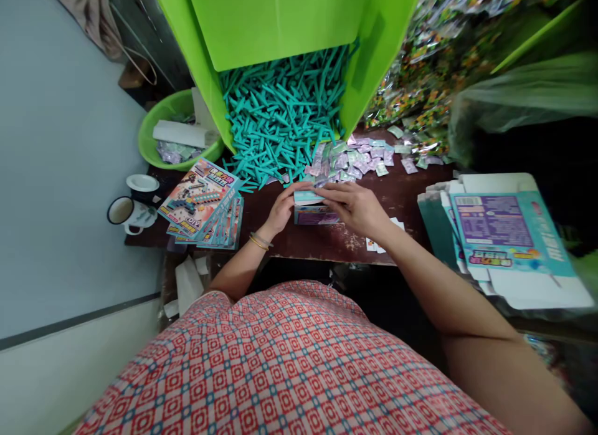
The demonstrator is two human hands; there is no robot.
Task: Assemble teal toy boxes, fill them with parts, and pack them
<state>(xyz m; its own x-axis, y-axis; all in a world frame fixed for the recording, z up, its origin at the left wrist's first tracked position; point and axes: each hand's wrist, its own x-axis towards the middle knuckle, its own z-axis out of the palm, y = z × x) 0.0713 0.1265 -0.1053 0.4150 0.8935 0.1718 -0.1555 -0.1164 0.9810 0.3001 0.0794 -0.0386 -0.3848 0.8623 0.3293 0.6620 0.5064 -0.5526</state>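
A small teal and purple cardboard box (pixel 316 215) stands at the front of the dark red table, its teal top flap partly lifted. My left hand (pixel 281 209) grips the box at its left side, fingers curled over the top edge. From the right, my right hand (pixel 357 205) has its fingers bent onto the flap and the top right edge of the box. Just behind lie small pink and green sachets (pixel 357 161) and a heap of teal plastic sticks (pixel 280 117). White cards (pixel 376 245) lie partly under my right forearm.
A green bin (pixel 378 61) spills the sticks onto the table (pixel 266 235). Printed leaflets (pixel 199 198) and an enamel mug (pixel 135 215) sit left, below a green basket (pixel 152 133). Flattened boxes (pixel 509 235) are stacked right, with shiny plastic packets (pixel 411 92) behind.
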